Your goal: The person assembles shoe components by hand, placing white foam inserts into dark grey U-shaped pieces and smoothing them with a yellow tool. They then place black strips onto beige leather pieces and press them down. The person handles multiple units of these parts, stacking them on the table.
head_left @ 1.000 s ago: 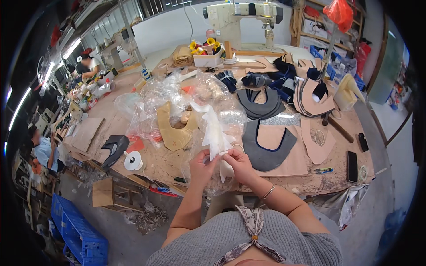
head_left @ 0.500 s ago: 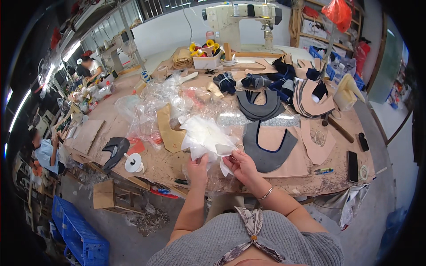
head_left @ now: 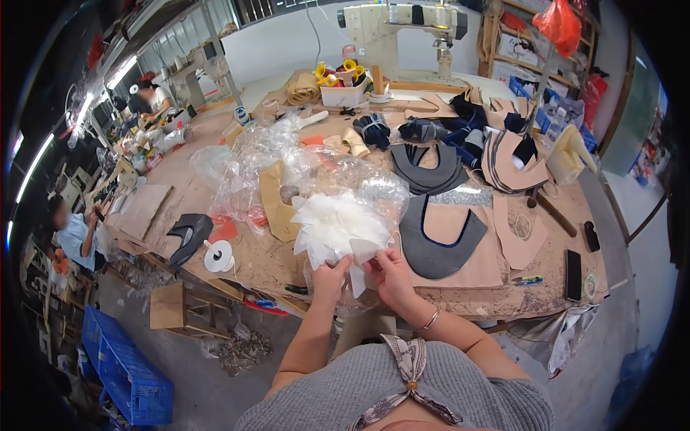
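A fanned bundle of thin white cut pieces lies in front of me, close to the table's near edge. My left hand pinches its near edge between thumb and fingers. Beside it, my right hand grips a loose corner at the bundle's right, fingertips pressed together. Crumpled clear plastic spreads behind the bundle. To the left is a tan card pattern. On the right, a grey U-shaped piece with navy edging rests on beige sheet material.
Stacked grey U-shaped pieces, a hammer, a black phone and a small cutter occupy the right side. A white spool stands left. Behind are a sewing machine and a box of yellow cones.
The white bundle is spread wider, and its loose corner now lies flatter. My left hand has shifted right and slightly nearer me, closer to my right hand. The view has tilted a little.
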A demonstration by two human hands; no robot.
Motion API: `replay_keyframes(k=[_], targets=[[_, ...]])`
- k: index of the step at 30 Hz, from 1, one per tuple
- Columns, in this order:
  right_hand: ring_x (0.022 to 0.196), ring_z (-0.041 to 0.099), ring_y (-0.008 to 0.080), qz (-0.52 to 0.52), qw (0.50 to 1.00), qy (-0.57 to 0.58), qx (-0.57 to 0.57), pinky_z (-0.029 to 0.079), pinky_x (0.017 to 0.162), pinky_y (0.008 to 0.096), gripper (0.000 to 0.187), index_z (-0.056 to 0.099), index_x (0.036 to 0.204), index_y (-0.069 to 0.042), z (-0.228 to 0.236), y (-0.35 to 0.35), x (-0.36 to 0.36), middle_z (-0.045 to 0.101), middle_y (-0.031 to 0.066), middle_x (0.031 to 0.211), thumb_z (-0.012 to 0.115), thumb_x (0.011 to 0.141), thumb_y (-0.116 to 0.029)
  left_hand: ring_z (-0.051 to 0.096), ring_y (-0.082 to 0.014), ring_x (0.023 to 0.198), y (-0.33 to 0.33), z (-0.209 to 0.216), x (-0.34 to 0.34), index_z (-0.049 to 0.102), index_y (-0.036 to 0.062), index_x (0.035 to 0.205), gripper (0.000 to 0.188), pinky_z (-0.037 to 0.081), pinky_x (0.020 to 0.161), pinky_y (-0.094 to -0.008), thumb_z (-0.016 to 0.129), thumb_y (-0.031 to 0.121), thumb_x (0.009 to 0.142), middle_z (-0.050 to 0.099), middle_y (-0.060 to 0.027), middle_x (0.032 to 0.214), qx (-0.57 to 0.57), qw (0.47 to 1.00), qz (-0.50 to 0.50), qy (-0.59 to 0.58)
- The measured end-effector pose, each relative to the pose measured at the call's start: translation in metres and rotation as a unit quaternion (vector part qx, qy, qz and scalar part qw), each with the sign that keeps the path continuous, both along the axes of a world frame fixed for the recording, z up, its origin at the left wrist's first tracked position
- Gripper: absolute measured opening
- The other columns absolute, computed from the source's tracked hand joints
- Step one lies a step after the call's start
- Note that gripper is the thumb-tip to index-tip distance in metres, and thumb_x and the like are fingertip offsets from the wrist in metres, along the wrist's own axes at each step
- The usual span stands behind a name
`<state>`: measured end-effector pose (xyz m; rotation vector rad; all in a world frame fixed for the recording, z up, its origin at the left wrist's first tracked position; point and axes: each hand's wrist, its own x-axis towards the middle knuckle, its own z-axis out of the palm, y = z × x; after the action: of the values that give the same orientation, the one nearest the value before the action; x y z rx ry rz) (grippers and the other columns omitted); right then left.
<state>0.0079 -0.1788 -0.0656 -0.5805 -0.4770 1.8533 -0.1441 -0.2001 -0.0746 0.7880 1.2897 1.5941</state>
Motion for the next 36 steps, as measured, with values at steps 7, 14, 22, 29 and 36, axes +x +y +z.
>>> replay_keyframes(k=[7,14,22,29,36], targets=[[0.084,0.061,0.0163,-0.03,0.999,0.005,-0.015,0.055,0.08,0.0319,0.007,0.056,0.098,-0.005,0.012,0.008,0.037,0.063,0.0075,0.095,0.054,0.097,-0.012,0.063,-0.0161,0.088,-0.001,0.005,0.003,0.055,-0.0058,0.117,0.044,0.052,0.075,-0.028,0.074,0.0,0.078,0.065,-0.0107,0.104,0.057,0.998,0.012,0.028],[0.091,0.063,0.0152,-0.163,0.985,0.041,-0.028,0.055,0.081,0.0322,0.01,0.056,0.103,-0.007,0.028,0.028,0.094,0.064,0.0059,0.098,0.052,0.099,-0.015,0.059,-0.0129,0.071,0.007,0.032,-0.018,0.063,-0.0058,0.096,0.03,0.048,0.062,-0.0283,0.078,0.013,0.078,0.067,-0.0079,0.086,0.034,0.984,0.15,0.09],[0.074,0.059,0.0102,-0.239,0.946,-0.15,0.16,0.049,0.068,0.0258,0.009,0.057,0.091,-0.01,0.06,0.048,0.213,0.062,0.0004,0.084,0.058,0.096,-0.017,0.051,-0.0275,0.115,0.025,0.053,-0.155,0.04,-0.0042,0.132,0.072,0.038,0.102,-0.0396,0.08,0.019,0.077,0.05,-0.0201,0.131,0.052,0.784,0.396,0.476],[0.059,0.059,0.0114,0.045,0.903,-0.325,0.277,0.049,0.058,0.0233,0.005,0.061,0.095,-0.004,0.096,0.01,0.175,0.059,0.0006,0.066,0.059,0.094,-0.008,0.063,-0.0229,0.097,0.001,0.046,0.064,0.052,0.0023,0.127,0.066,0.051,0.082,-0.036,0.032,0.058,0.099,0.062,-0.0126,0.115,0.026,0.896,-0.425,-0.128],[0.073,0.066,0.0124,0.168,0.68,-0.575,0.424,0.053,0.066,0.027,0.016,0.063,0.096,-0.001,0.098,-0.017,0.195,0.068,0.0033,0.083,0.067,0.089,-0.014,0.063,-0.0136,0.091,0.008,0.034,0.106,0.058,0.001,0.119,0.029,0.052,0.08,-0.0296,0.062,0.015,0.094,0.065,-0.0045,0.102,0.029,0.949,-0.313,-0.004]])
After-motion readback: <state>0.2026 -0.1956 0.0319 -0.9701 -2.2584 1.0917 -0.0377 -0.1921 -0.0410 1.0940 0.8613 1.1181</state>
